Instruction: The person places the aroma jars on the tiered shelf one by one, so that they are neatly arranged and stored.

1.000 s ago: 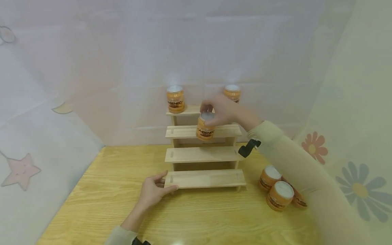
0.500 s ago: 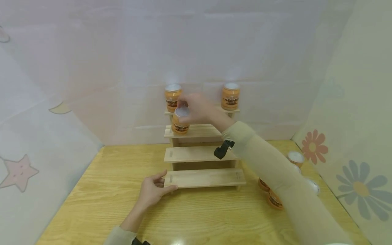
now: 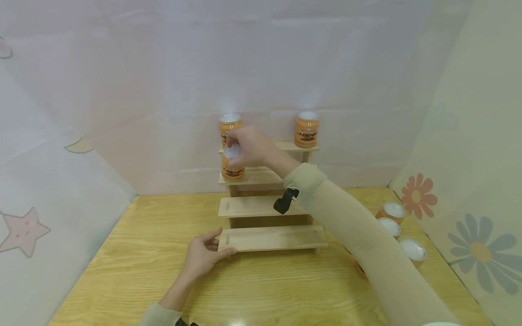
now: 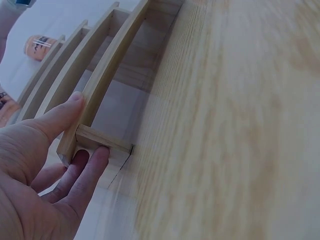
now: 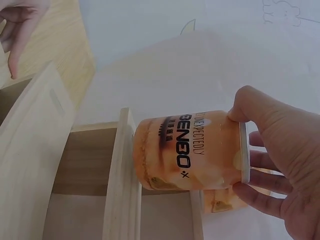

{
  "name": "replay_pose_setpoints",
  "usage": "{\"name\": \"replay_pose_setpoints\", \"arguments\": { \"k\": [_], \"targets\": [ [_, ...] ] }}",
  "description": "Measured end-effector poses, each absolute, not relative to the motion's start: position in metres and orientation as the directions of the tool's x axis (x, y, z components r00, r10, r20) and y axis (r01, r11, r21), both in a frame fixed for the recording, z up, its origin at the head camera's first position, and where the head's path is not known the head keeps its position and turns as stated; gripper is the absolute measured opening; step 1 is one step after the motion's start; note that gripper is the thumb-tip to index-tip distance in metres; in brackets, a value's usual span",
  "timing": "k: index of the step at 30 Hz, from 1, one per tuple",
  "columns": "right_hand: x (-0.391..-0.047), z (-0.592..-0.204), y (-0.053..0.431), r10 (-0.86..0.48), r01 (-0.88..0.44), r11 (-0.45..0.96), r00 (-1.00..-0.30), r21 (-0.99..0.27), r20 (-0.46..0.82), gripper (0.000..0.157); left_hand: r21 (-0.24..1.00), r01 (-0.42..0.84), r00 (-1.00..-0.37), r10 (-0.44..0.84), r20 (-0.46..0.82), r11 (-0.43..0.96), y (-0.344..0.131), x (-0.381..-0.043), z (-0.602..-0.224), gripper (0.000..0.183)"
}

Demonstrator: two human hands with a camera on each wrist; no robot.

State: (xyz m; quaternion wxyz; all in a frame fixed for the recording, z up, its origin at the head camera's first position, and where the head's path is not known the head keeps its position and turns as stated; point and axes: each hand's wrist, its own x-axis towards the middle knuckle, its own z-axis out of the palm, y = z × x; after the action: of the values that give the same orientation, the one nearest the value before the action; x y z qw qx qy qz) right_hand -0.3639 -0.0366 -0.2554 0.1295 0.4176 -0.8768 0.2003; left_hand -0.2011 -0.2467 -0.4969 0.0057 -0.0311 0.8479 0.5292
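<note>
My right hand (image 3: 251,146) grips an orange can (image 5: 190,151) by its pale lid end, thumb on one side and fingers on the other. The can stands upright at the left end of the second-highest step of a wooden tiered shelf (image 3: 269,206). Behind it, a similar can (image 3: 230,123) on the top step is partly hidden. Down at the lowest step, my left hand (image 3: 204,254) holds the left end, thumb over the board and fingers at the side support (image 4: 104,139).
Another can (image 3: 306,130) stands at the right end of the top step. Several cans (image 3: 413,250) are grouped on the table (image 3: 261,290) at the right, some hidden behind the right sleeve. A pale cloth (image 3: 195,68) hangs behind the shelf.
My right hand has carried the can leftward along the second-highest step to its left end, uncovering the top right can. The left hand has stayed at the lowest step.
</note>
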Motion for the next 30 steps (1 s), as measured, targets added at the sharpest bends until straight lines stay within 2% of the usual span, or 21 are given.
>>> {"name": "replay_pose_setpoints", "arguments": {
  "k": [7, 18, 30],
  "targets": [
    [-0.364, -0.261, -0.043, -0.683, -0.769, 0.598, -0.637, -0.227, 0.358, 0.03, 0.898, -0.069, -0.997, -0.051, -0.052, 0.435, -0.25, -0.199, -0.497, 0.088],
    [-0.364, -0.265, -0.044, -0.694, -0.785, 0.589, -0.613, -0.192, 0.377, 0.02, 0.899, -0.062, -0.998, -0.043, -0.048, 0.434, -0.248, -0.199, -0.496, 0.088],
    [-0.361, -0.266, -0.047, -0.683, -0.779, 0.598, -0.618, -0.187, 0.39, 0.022, 0.891, -0.062, -0.998, -0.057, -0.041, 0.449, -0.25, -0.2, -0.496, 0.089]
  ]
}}
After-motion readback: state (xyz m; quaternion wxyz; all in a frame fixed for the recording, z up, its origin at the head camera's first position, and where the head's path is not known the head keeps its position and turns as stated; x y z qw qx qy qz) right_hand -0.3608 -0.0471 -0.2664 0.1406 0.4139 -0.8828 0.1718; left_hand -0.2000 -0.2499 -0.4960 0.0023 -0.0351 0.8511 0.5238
